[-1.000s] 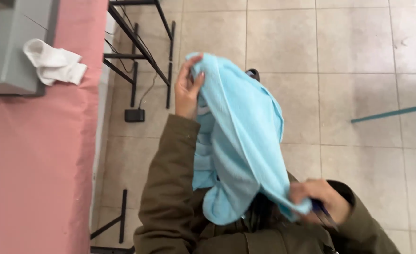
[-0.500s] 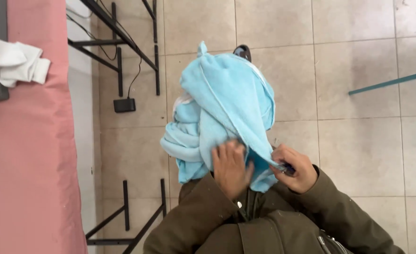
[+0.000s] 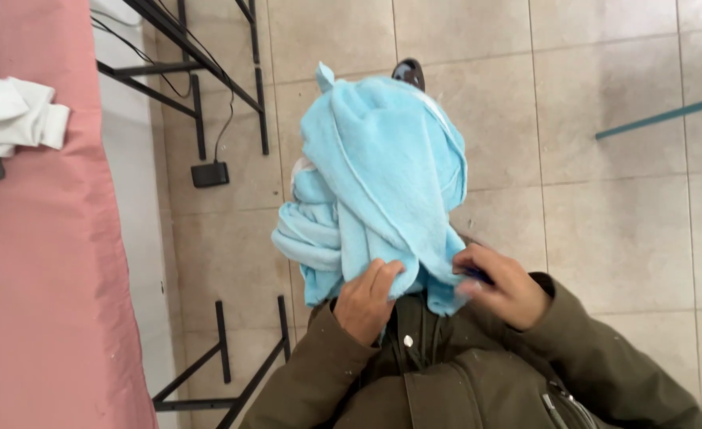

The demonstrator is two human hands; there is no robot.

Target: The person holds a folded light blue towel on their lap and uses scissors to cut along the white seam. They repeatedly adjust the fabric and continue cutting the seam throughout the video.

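A light blue towel (image 3: 383,175) hangs bunched in front of my chest, over the tiled floor. My left hand (image 3: 367,298) grips its lower edge near the middle, fingers curled into the cloth. My right hand (image 3: 502,282) pinches the towel's lower right corner, with a small dark blue object partly visible between the fingers. Both olive green jacket sleeves fill the bottom of the view. The tip of a dark shoe (image 3: 409,73) shows above the towel.
A table with a pink cloth (image 3: 41,278) runs along the left, with a crumpled white cloth (image 3: 13,115) on it. Black metal frame legs (image 3: 200,71) and a small black box with a cable (image 3: 210,174) stand on the beige tiles. A teal bar (image 3: 661,117) crosses at right.
My left hand has come down from the towel's top edge to its lower edge near my right hand. The towel now hangs more bunched, and the view has shifted slightly.
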